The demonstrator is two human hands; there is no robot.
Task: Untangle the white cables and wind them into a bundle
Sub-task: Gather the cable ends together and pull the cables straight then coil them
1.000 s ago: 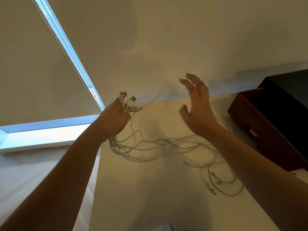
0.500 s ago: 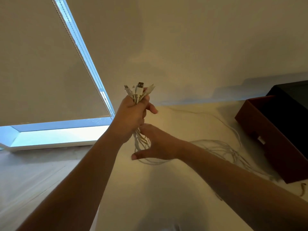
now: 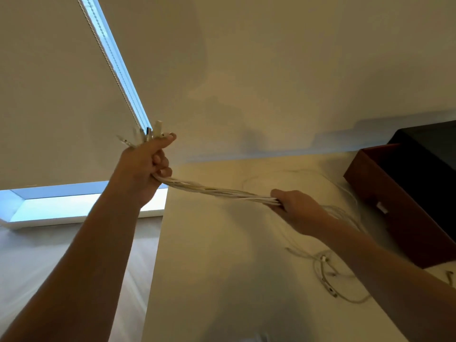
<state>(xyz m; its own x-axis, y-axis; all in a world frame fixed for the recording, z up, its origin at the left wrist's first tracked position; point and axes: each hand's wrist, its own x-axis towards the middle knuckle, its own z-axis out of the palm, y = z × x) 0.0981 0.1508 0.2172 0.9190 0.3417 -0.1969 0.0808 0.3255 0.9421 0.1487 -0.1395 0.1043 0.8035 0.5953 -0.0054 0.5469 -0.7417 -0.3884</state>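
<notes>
In the head view, the white cables [image 3: 222,191] are being held taut as one twisted strand between the two hands, above the table [image 3: 209,267]. The left hand [image 3: 144,166] is being kept clenched round the gathered strand just below the plug ends [image 3: 150,135], which are sticking up past the thumb. The right hand [image 3: 297,208] is being closed round the same strand further along, toward the brown box [image 3: 399,208]. Half a second ago this hand was being held right under the left one; it is now being drawn well apart from it along the strand, so the cables are being combed straight. The free tails [image 3: 328,275] are being left in loose loops on the table behind the right wrist. The untangling is being judged as partly done: the near stretch is being aligned, while the far loops are yet to be pulled through before any winding is begun.
</notes>
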